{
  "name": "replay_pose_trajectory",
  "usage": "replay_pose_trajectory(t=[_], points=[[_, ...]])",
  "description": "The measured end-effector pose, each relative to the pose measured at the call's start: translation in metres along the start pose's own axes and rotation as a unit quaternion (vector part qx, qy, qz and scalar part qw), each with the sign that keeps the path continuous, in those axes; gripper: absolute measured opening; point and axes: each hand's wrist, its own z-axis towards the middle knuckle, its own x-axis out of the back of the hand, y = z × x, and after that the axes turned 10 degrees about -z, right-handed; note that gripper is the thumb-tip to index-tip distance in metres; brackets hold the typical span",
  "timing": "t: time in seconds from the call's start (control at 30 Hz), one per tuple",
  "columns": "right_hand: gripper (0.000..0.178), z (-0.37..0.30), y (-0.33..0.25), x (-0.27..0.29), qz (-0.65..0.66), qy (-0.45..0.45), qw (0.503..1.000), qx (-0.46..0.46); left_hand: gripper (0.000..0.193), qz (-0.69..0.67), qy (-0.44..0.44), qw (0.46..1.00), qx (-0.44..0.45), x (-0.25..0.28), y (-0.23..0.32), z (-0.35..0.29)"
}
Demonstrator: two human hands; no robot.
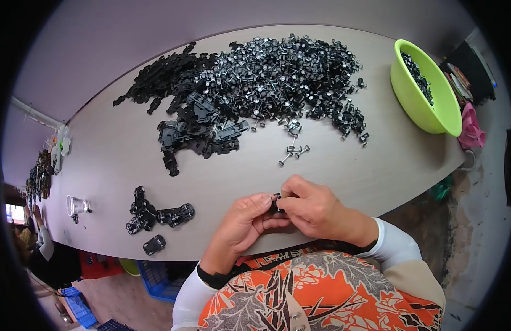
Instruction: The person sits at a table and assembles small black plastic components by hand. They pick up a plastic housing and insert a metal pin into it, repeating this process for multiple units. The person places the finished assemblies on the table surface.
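Observation:
Near the table's front edge my two hands meet around a small black toy car part (276,203), mostly hidden by fingers. My left hand (239,225) pinches it from the left with thumb and fingers. From the other side my right hand (318,208) presses on it with curled fingers. Beyond them lie a few loose wheel axles (293,149), in front of a big heap of wheel axles (283,77). Left of that heap are piled flat black car chassis (203,129). Several black chassis with wheels (145,212) lie left of my hands, beside one separate black piece (154,245).
A lime green basin (404,99) with small dark parts stands at the right, near a pink bag (472,128). At the left is a clear plastic cup (76,206). Another person (51,262) sits at the far left. A blue crate (156,278) is below the table edge.

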Motion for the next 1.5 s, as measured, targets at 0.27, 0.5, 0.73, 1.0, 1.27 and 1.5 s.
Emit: replay_pose_trajectory(t=[0.27, 0.5, 0.73, 1.0, 1.27, 1.5], points=[[0.009, -0.002, 0.006, -0.005, 0.006, -0.035, 0.999, 0.002, 0.027, 0.038, -0.008, 0.999, -0.024, 0.000, -0.001, -0.004], [0.015, 0.001, 0.000, -0.004, -0.003, -0.092, 0.995, 0.033, 0.025, 0.089, 0.003, 0.995, -0.048, 0.000, -0.009, -0.004], [0.019, -0.007, -0.004, -0.019, 0.031, -0.047, 0.998, 0.001, 0.018, 0.154, 0.025, 0.985, -0.071, -0.005, -0.002, -0.017], [0.026, 0.009, 0.015, -0.009, 0.091, -0.057, 0.994, 0.021, 0.016, 0.289, 0.144, 0.924, -0.204, 0.000, 0.003, -0.032], [0.027, 0.019, 0.065, 0.004, -0.216, -0.041, 0.964, -0.150, 0.026, 0.353, 0.343, 0.813, -0.311, 0.045, 0.050, -0.092], [0.027, 0.016, 0.058, 0.013, -0.167, -0.041, 0.969, -0.175, 0.031, 0.637, 0.519, 0.443, -0.357, 0.055, 0.072, -0.123]])
